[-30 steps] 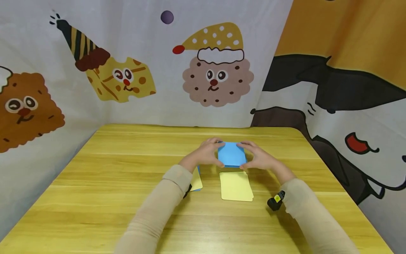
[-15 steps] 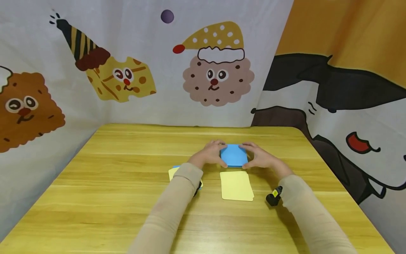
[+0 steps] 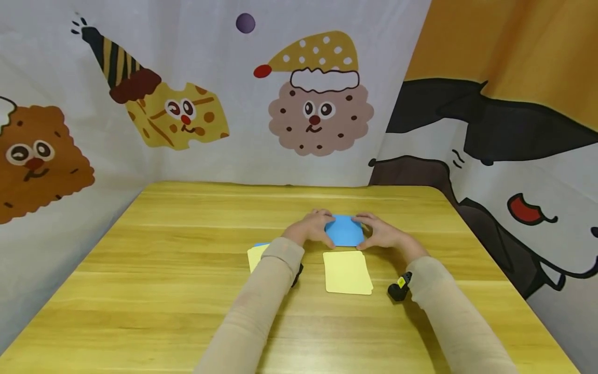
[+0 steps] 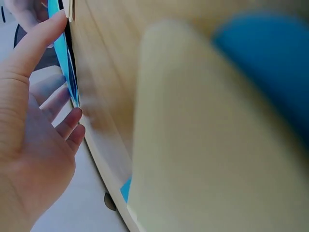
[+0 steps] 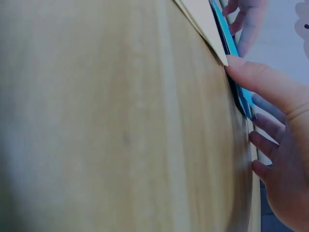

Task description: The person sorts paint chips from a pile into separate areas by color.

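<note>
Both hands hold a small blue paper card stack (image 3: 344, 231) by its sides, beyond a yellow card pile (image 3: 348, 272). My left hand (image 3: 310, 227) pinches its left side, thumb at the near corner and fingers at the far one. On the opposite side, my right hand (image 3: 380, 232) grips it the same way. The blue sheets (image 4: 60, 50) look slightly bowed and parted in the left wrist view. In the right wrist view, the right thumb (image 5: 260, 79) lies along their near edge, by a corner of the yellow pile.
A second pile of yellow cards (image 3: 256, 254) over blue ones lies to the left, partly hidden under the left sleeve (image 3: 261, 291). A wrist camera (image 3: 398, 290) hangs below the right cuff. A printed curtain (image 3: 187, 166) stands behind the wooden table (image 3: 140, 311).
The blue stack has come slightly nearer and right, and its top now looks bowed, with a narrower far edge. The left forearm has shifted right, uncovering part of the left pile.
</note>
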`<state>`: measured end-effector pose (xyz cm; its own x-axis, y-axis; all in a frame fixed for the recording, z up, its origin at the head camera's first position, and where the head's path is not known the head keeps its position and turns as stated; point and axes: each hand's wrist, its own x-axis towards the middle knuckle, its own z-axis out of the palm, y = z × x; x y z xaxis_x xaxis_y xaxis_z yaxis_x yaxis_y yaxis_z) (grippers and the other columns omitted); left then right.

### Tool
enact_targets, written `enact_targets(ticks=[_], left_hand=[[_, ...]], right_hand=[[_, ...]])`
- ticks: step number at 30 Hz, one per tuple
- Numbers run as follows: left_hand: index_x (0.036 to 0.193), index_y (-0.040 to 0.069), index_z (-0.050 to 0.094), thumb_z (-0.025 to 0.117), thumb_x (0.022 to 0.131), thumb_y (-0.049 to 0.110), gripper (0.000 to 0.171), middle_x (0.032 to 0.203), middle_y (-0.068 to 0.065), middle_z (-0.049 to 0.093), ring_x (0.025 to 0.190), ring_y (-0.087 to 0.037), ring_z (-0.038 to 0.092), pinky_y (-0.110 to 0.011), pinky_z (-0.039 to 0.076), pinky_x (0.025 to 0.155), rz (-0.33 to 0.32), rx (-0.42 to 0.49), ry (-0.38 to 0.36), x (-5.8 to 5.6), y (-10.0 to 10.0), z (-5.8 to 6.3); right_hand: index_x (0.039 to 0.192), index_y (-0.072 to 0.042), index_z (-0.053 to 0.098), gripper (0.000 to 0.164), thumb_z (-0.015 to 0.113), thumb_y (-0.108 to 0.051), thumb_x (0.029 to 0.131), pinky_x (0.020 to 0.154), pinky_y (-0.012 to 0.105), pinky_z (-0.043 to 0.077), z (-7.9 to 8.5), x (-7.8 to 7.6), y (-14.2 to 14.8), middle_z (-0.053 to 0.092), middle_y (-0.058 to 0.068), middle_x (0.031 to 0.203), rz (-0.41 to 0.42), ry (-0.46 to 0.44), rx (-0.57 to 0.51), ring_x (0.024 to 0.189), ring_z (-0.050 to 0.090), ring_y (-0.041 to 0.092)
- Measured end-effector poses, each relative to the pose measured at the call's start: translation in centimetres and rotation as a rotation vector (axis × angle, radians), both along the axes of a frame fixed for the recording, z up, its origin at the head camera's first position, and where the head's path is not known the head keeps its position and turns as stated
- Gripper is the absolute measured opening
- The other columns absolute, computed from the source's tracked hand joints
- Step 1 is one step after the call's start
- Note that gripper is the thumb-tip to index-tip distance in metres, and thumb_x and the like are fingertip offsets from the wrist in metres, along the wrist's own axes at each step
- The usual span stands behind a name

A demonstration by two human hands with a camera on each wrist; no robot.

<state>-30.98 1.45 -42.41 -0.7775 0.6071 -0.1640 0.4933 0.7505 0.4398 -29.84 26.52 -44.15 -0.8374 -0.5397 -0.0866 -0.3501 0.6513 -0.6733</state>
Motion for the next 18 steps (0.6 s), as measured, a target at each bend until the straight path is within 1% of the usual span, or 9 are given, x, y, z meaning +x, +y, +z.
enact_targets(ticks=[6, 12, 15, 18], left_hand=[[0.149, 0.013, 0.037, 0.079, 0.076, 0.044, 0.089, 0.151, -0.004, 0.03, 0.134, -0.024, 0.026, -0.04, 0.03, 0.106, 0.008, 0.006, -0.004, -0.39, -0.03, -0.28], [0.149, 0.013, 0.036, 0.078, 0.077, 0.044, 0.089, 0.151, -0.005, 0.029, 0.134, -0.024, 0.026, -0.041, 0.029, 0.107, 0.001, 0.001, -0.007, -0.28, -0.1, -0.15], [0.149, 0.013, 0.036, 0.077, 0.076, 0.048, 0.091, 0.151, -0.005, 0.029, 0.135, -0.025, 0.025, -0.041, 0.028, 0.107, -0.002, -0.016, 0.017, -0.23, -0.33, -0.06], [0.149, 0.012, 0.035, 0.076, 0.076, 0.051, 0.093, 0.151, -0.006, 0.029, 0.135, -0.026, 0.026, -0.042, 0.026, 0.108, -0.011, -0.028, 0.047, -0.16, -0.76, 0.17]], right_hand=[[0.149, -0.002, 0.032, 0.094, 0.082, -0.033, 0.075, 0.105, 0.065, 0.016, -0.11, -0.29, 0.05, 0.016, 0.024, 0.152, -0.002, -0.009, 0.029, 0.137, 0.012, 0.046], [0.149, -0.004, 0.031, 0.095, 0.082, -0.036, 0.075, 0.105, 0.065, 0.014, -0.23, -0.17, 0.21, 0.015, 0.022, 0.154, -0.002, 0.007, 0.045, 0.138, 0.011, 0.045], [0.15, -0.004, 0.031, 0.098, 0.083, -0.039, 0.073, 0.104, 0.066, 0.015, -0.11, 0.08, 0.22, 0.015, 0.022, 0.154, -0.013, 0.042, 0.061, 0.138, 0.011, 0.045], [0.15, -0.006, 0.032, 0.102, 0.084, -0.043, 0.071, 0.103, 0.067, 0.017, 0.24, 0.48, 0.11, 0.016, 0.021, 0.154, -0.029, 0.096, 0.089, 0.138, 0.012, 0.045]])
